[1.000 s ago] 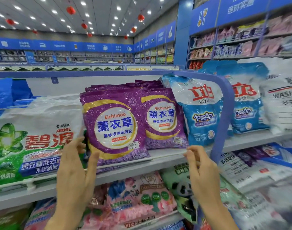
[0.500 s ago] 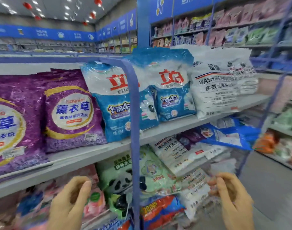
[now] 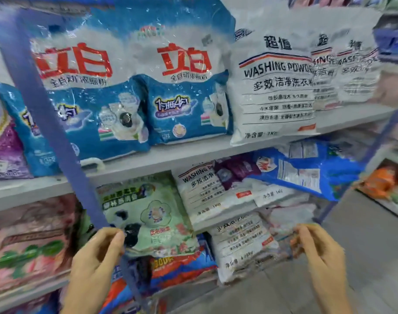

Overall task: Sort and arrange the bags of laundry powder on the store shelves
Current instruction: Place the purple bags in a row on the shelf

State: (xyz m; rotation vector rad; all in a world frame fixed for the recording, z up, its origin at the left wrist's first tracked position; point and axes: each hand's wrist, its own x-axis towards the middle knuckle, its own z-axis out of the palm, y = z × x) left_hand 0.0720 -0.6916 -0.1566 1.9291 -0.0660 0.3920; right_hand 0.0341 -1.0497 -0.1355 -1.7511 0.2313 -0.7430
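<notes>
Two hands low in front of store shelves stocked with laundry powder bags.

A slanting blue post [image 3: 46, 114] crosses the shelves [image 3: 170, 159]. On the upper shelf, blue bags [image 3: 184, 87] stand upright behind and just right of the post, white bags [image 3: 272, 87] are further right, and a purple bag [image 3: 3, 150] is to its left. Below, a green bag [image 3: 152, 214] leans just right of the post, with a jumble of white and blue bags further right and pink bags [image 3: 28, 245] on the left. The left hand [image 3: 96, 264] has curled fingers touching the post's lower part. The right hand [image 3: 320, 252], well to the right, curls at the edge of a low white bag [image 3: 241, 243]. Blur hides whether either hand grips anything.
</notes>
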